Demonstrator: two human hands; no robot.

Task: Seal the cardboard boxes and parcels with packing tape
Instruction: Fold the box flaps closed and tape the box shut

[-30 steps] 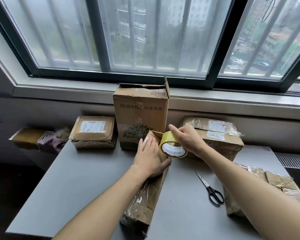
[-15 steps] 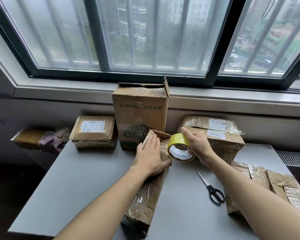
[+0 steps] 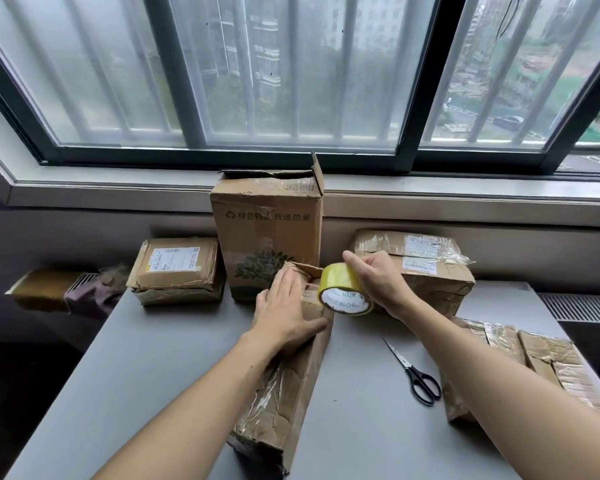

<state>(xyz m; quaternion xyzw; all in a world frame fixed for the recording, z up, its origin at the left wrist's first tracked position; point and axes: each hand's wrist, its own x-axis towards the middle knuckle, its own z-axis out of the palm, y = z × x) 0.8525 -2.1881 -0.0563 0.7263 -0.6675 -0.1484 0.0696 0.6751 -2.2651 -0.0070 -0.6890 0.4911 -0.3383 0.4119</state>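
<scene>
Now pressing a flat left hand [image 3: 284, 315] on the long box [image 3: 293, 393], gripping the tape roll [image 3: 340, 284] alongside in the right hand [image 3: 378, 280].

- tape roll [image 3: 346, 289]: yellow, white core label, green print
- boxes: brown; tall box [image 3: 266, 233] has green tree print
- scissors [image 3: 417, 373]: black handles
- surface [image 3: 146, 358]: grey

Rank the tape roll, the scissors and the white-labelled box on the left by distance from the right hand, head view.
1. The tape roll: gripped by the right hand itself.
2. The scissors: lying flat, nearer the person, beside the right forearm.
3. The white-labelled box: back left, past the tall box.
</scene>
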